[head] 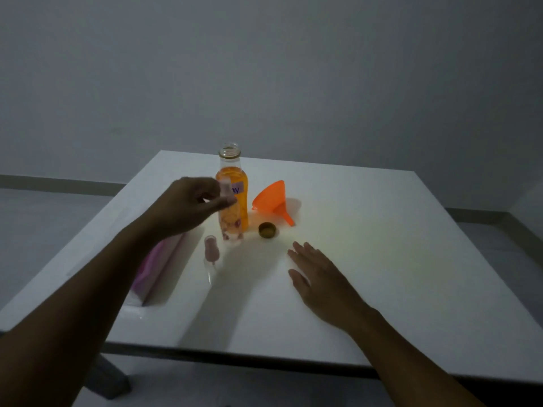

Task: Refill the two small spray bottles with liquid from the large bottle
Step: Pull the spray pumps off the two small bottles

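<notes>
The large clear bottle (pixel 238 207) of orange liquid stands uncapped at the middle of the white table (pixel 382 230). Right in front of it stands a small clear spray bottle (pixel 232 230) with flower prints. My left hand (pixel 188 207) grips its pinkish top, which is blurred. A second small spray bottle (pixel 211 257) with a pink top lies on its side just nearer to me. My right hand (pixel 317 274) lies flat on the table to the right, fingers apart and holding nothing.
An orange funnel (pixel 271 199) lies on its side right of the large bottle. The dark bottle cap (pixel 266 230) sits upturned in front of it. A pink packet (pixel 158 265) lies under my left forearm near the table's left edge.
</notes>
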Demonstrator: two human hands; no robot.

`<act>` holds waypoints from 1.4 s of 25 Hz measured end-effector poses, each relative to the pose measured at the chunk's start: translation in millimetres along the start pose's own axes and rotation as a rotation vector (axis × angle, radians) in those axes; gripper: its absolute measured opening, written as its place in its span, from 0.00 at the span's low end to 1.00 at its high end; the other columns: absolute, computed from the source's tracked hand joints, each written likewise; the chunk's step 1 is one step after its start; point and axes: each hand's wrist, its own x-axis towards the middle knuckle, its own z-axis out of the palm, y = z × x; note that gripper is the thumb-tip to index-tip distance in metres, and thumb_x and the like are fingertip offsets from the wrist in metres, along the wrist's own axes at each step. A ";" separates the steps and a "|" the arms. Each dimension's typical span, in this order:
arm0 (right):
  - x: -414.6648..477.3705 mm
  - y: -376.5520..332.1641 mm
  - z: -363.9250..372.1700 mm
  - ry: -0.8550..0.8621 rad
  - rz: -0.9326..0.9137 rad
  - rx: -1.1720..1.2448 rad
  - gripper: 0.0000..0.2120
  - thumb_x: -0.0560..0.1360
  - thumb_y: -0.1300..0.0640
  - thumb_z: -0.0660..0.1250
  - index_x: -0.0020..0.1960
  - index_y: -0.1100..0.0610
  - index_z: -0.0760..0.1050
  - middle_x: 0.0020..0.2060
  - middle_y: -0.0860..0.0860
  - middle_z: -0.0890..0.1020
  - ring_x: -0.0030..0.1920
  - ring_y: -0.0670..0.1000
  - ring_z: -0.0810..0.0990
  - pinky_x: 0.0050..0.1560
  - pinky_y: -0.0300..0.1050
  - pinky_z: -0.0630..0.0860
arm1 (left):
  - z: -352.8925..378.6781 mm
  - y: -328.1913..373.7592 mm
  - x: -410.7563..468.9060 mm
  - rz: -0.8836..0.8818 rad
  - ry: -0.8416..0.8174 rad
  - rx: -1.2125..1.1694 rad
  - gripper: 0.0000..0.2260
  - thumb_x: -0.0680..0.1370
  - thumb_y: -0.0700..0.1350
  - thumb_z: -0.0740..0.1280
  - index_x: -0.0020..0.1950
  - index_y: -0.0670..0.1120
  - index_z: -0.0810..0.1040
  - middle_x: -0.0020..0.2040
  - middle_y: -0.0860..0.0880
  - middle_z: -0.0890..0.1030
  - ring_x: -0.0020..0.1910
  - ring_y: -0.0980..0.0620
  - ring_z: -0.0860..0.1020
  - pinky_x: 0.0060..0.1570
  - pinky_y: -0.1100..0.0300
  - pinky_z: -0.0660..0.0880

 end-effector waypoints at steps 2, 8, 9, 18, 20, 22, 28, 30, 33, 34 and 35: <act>-1.1 -0.1 3.0 0.041 -0.029 -0.003 0.25 0.84 0.47 0.52 0.79 0.51 0.59 0.80 0.46 0.57 0.80 0.45 0.51 0.79 0.44 0.48 | -3.1 23.3 3.4 0.015 0.116 -0.152 0.18 0.75 0.60 0.64 0.52 0.47 0.79 0.47 0.51 0.83 0.46 0.59 0.81 0.46 0.53 0.79; -1.4 12.3 -1.2 0.121 -0.018 0.213 0.22 0.81 0.51 0.60 0.73 0.55 0.70 0.73 0.50 0.71 0.76 0.49 0.65 0.77 0.49 0.61 | 63.2 93.2 -22.6 0.046 0.227 -0.408 0.13 0.79 0.60 0.60 0.56 0.54 0.76 0.47 0.52 0.82 0.44 0.56 0.83 0.42 0.52 0.82; -1.6 14.6 -6.5 0.131 0.019 0.314 0.20 0.81 0.53 0.63 0.72 0.54 0.72 0.71 0.49 0.74 0.73 0.48 0.69 0.76 0.48 0.64 | 81.0 94.6 -28.6 0.017 0.196 -0.429 0.12 0.79 0.60 0.59 0.55 0.56 0.76 0.47 0.50 0.81 0.41 0.54 0.83 0.38 0.51 0.82; -32.5 41.8 -60.2 0.125 0.098 0.978 0.13 0.75 0.55 0.73 0.59 0.52 0.82 0.46 0.48 0.87 0.46 0.45 0.84 0.43 0.37 0.79 | 166.7 84.7 -17.7 -0.106 -0.028 -0.300 0.24 0.77 0.60 0.59 0.70 0.54 0.59 0.45 0.46 0.80 0.28 0.49 0.81 0.24 0.62 0.76; -37.8 45.3 -70.5 0.124 0.129 1.015 0.12 0.74 0.56 0.75 0.56 0.57 0.82 0.39 0.51 0.85 0.36 0.45 0.82 0.33 0.32 0.74 | 172.0 87.0 -14.9 -0.062 -0.051 -0.311 0.24 0.77 0.60 0.58 0.69 0.54 0.58 0.44 0.47 0.81 0.30 0.50 0.82 0.25 0.60 0.77; -38.8 50.5 -74.1 0.114 0.153 0.979 0.11 0.74 0.53 0.75 0.52 0.58 0.83 0.38 0.52 0.85 0.33 0.46 0.80 0.31 0.32 0.73 | 175.7 88.3 -14.3 -0.015 -0.090 -0.310 0.24 0.76 0.62 0.57 0.69 0.55 0.59 0.44 0.51 0.82 0.35 0.52 0.83 0.31 0.55 0.81; -35.7 69.3 -79.5 0.204 0.163 0.987 0.06 0.75 0.57 0.74 0.49 0.59 0.83 0.39 0.57 0.86 0.35 0.51 0.82 0.37 0.48 0.77 | 166.1 79.3 -8.1 0.036 -0.258 -0.298 0.26 0.66 0.61 0.73 0.60 0.54 0.73 0.48 0.56 0.81 0.43 0.55 0.82 0.38 0.63 0.80; -34.1 72.5 -79.4 0.213 0.177 0.962 0.07 0.75 0.57 0.73 0.51 0.59 0.83 0.39 0.56 0.87 0.36 0.52 0.84 0.38 0.48 0.79 | 164.7 73.4 -7.4 0.095 -0.205 -0.157 0.24 0.65 0.60 0.75 0.58 0.54 0.76 0.48 0.59 0.79 0.44 0.60 0.80 0.37 0.69 0.77; -31.8 72.6 -73.7 0.191 0.174 0.817 0.05 0.77 0.57 0.70 0.51 0.56 0.82 0.37 0.52 0.86 0.35 0.48 0.83 0.37 0.42 0.78 | 164.6 72.8 -6.0 0.178 -0.149 -0.092 0.20 0.71 0.57 0.72 0.60 0.52 0.79 0.45 0.61 0.79 0.45 0.65 0.77 0.36 0.74 0.72; -31.2 71.8 -72.3 0.197 0.158 0.764 0.05 0.78 0.56 0.70 0.51 0.55 0.82 0.36 0.50 0.85 0.34 0.46 0.82 0.36 0.39 0.77 | 164.6 72.1 -5.9 0.184 -0.161 -0.107 0.20 0.72 0.57 0.71 0.60 0.51 0.79 0.45 0.60 0.80 0.44 0.63 0.78 0.35 0.73 0.72; -30.6 71.1 -71.1 0.208 0.134 0.718 0.05 0.78 0.55 0.69 0.50 0.55 0.82 0.35 0.49 0.84 0.34 0.45 0.81 0.36 0.37 0.76 | 164.2 70.3 -6.1 0.181 -0.184 -0.131 0.19 0.73 0.57 0.70 0.61 0.50 0.80 0.45 0.59 0.82 0.42 0.62 0.79 0.34 0.71 0.73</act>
